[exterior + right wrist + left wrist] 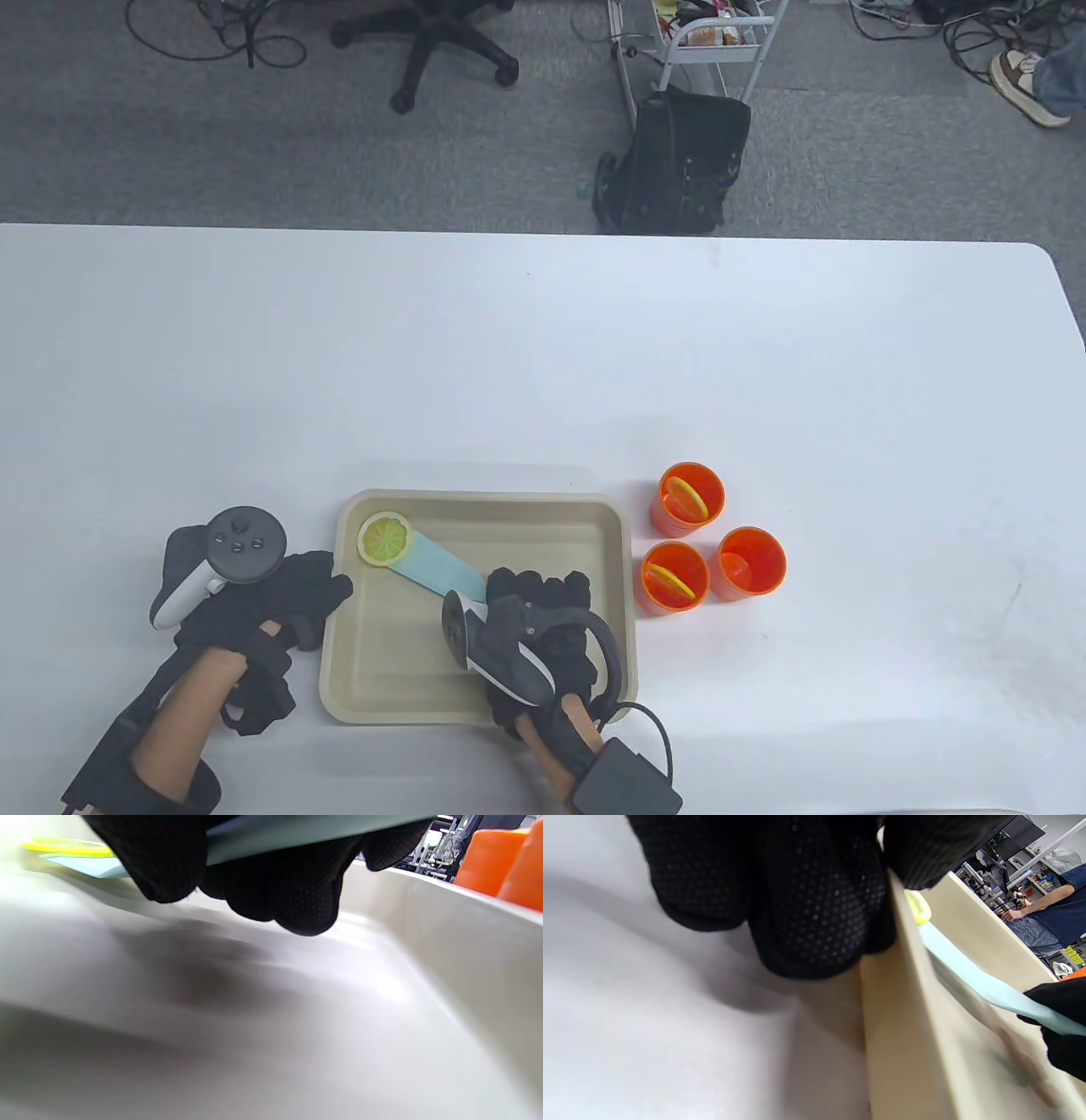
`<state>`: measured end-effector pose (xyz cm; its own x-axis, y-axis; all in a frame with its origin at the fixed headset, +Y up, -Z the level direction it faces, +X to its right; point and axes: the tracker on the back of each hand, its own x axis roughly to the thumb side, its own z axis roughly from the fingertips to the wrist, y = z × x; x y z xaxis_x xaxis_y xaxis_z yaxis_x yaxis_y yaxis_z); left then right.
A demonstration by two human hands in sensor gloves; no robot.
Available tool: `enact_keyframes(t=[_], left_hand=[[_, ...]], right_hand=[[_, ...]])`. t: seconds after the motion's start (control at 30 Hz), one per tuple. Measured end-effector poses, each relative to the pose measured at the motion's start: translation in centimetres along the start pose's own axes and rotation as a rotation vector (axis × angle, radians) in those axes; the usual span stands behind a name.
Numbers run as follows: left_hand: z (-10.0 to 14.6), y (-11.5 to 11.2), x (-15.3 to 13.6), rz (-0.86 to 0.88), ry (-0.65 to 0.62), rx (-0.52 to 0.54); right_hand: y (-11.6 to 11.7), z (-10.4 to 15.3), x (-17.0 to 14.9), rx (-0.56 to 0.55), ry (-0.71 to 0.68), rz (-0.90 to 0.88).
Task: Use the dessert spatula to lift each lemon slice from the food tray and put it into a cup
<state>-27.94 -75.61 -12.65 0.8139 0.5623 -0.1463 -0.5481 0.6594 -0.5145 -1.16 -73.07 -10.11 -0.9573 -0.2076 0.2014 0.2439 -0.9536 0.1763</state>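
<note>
- The right hand, in a black dotted glove, is seen nearest, over the tray's front half; its fingers are curled round the handle of the spatula.
- The left hand is laid on the table beside the tray's left rim; its fingers are held against the rim's outer wall, and nothing is gripped.
- The tray is beige, rectangular with rounded corners and a raised lip, smooth and matte.
- The spatula is a flat, pale blue blade, slanted up-left across the tray floor.
- The slice, a round yellow disc with a pale green centre, is lying on the blade's tip at the tray's far-left corner.
- Three orange cups are clustered just right of the tray; a slice is seen in two of them from above, the third's content cannot be told.
- Only in the left wrist view is the thumb shown over the rim.
- Only in the right wrist view is the blade shown raised off the tray floor.
</note>
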Motion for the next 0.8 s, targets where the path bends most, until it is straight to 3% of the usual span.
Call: enact_keyframes(t=[0.2,0.47,0.8], left_hand=[[0.0,0.0,0.0,-0.002,0.0,0.0],[0.0,0.0,0.0,0.0,0.0,-0.002],[0.0,0.0,0.1,-0.002,0.001,-0.001]], right_hand=[[-0.2,0.6,-0.7,-0.057,0.013,-0.046],[-1.5,2.6,-3.2,-0.213,0.07,-0.001],[-2.3,3.9,-8.0,-0.246,0.169,-0.135]])
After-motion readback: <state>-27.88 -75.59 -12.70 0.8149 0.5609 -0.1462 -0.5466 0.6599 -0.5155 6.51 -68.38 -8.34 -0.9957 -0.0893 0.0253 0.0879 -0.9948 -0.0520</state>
